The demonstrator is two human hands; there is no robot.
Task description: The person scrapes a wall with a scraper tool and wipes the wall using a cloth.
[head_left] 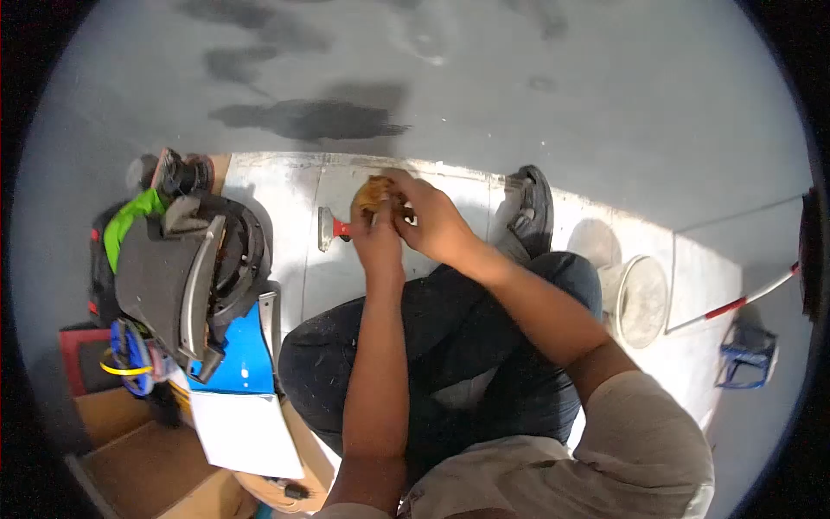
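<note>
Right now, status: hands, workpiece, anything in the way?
Left hand holding small rounded yellow-brown piece, details blurred. Right hand at its edge, grip unclear. Possible obstruction: red-handled scraper with flat metal blade beside left hand, partly hidden.

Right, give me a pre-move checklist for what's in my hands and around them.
1. Piece held: ok. The left hand and right hand are both on the yellowish piece.
2. One hand free: not ok. Both are taken up by the piece.
3. Exact finger placement: cannot tell. The hands are blurred and partly hide the piece.
4. Scraper blade clear of the fingers: ok. It shows to the left of the left hand, apart from it.
5. Scraper handle loose: cannot tell. The left hand hides part of it.
6. Bucket out of the way: ok. It is by the right knee, well away from both hands.
</note>
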